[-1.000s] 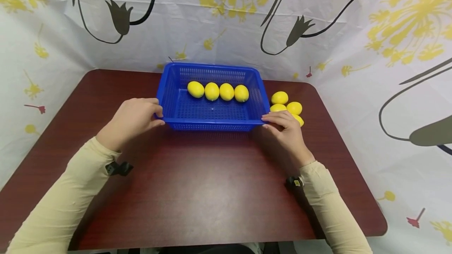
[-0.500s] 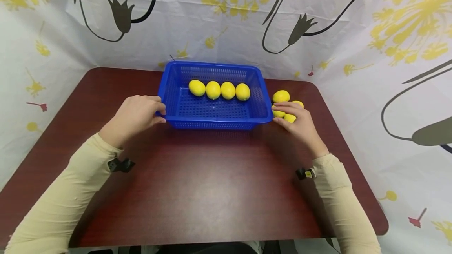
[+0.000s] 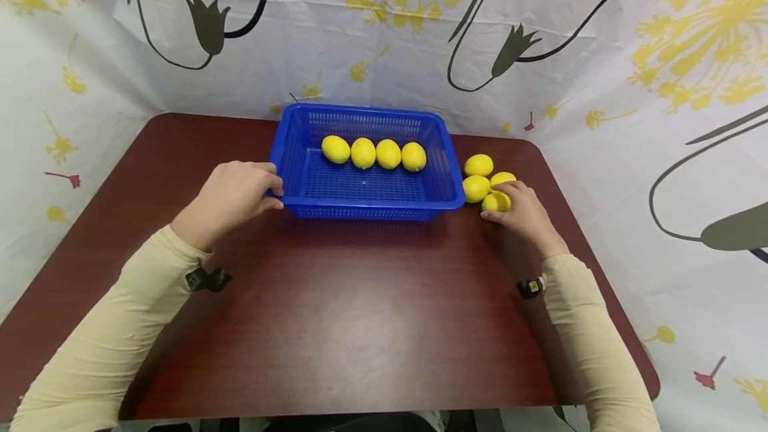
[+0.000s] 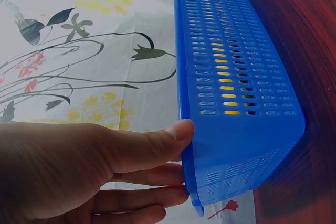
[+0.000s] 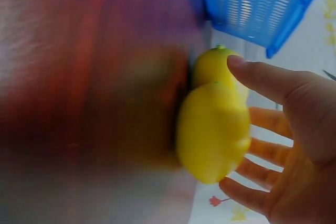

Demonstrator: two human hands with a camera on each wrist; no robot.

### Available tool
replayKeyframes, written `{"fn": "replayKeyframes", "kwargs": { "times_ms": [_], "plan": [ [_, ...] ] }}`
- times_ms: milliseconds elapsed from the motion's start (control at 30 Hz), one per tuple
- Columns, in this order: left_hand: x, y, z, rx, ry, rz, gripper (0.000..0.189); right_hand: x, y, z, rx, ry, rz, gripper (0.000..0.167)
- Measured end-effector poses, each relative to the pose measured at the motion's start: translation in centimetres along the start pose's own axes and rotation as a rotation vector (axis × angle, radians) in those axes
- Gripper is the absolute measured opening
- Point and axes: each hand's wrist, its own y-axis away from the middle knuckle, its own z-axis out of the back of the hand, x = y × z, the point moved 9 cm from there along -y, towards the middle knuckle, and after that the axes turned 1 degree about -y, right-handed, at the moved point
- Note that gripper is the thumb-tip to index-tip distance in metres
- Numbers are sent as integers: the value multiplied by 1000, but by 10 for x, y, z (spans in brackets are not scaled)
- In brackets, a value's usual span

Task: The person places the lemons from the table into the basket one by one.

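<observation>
A blue plastic basket (image 3: 372, 205) stands at the back of the table with a row of several yellow lemons (image 3: 363, 153) inside. My left hand (image 3: 231, 195) pinches its rim at the near left corner; in the left wrist view the thumb (image 4: 178, 130) lies on the outer side and the fingers go behind the rim. To the right of the basket several more lemons (image 3: 477, 189) lie grouped on the table. My right hand (image 3: 528, 213) reaches over the nearest lemon (image 5: 212, 135), thumb and fingers spread about it. Whether the fingers touch that lemon is unclear.
The dark red-brown table (image 3: 360, 325) has rounded corners. A white cloth (image 3: 384, 32) printed with flowers hangs behind it and along both sides. Each wrist wears a small black camera (image 3: 207, 280).
My right hand has let go of the basket's near right corner and moved right to the loose lemons. The left hand keeps its hold on the rim. The basket hardly moves.
</observation>
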Motion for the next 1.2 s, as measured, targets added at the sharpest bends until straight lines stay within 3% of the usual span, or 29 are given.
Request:
{"fn": "replayKeyframes", "kwargs": {
  "times_ms": [233,600,1200],
  "plan": [
    [1,1,0,9,12,-1,13,-6,2,-8,-45,30,-7,62],
    [-1,1,1,-9,13,-2,13,-12,2,-16,-6,52,-41,67],
    [0,3,0,-13,24,2,13,-6,4,-3,-20,81,-38,64]
  ]
}}
